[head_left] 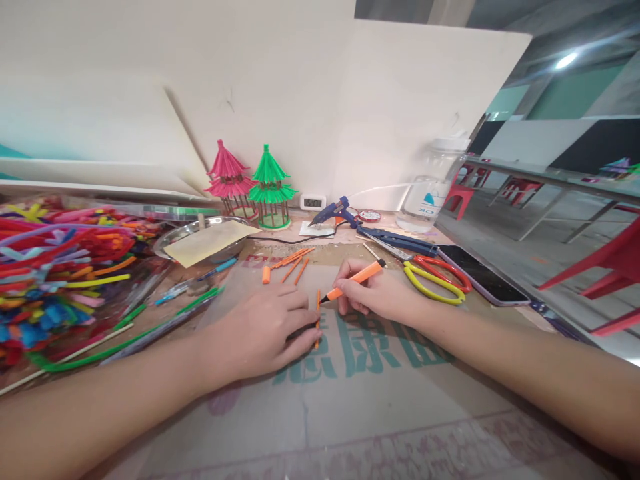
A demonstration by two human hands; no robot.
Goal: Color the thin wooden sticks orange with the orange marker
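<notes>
My right hand (357, 288) grips an orange marker (361, 275), its dark tip touching or very near the upper part of a thin orange stick (318, 303). The fingertips of my left hand (267, 327) press on the lower part of that stick, which lies upright in view on the covered table (240, 427). Several short orange sticks (291, 270) are spread just beyond my hands. Beside them stands the orange marker cap (266, 275).
Colorful pipe cleaners (65, 267) heap at the left, near a metal dish (165, 245) with yellow paper. Pink (230, 175) and green (271, 180) pagodas, a blue glue gun (330, 211) and a bottle (430, 193) stand behind. Scissors (437, 287) and a phone (483, 275) lie right.
</notes>
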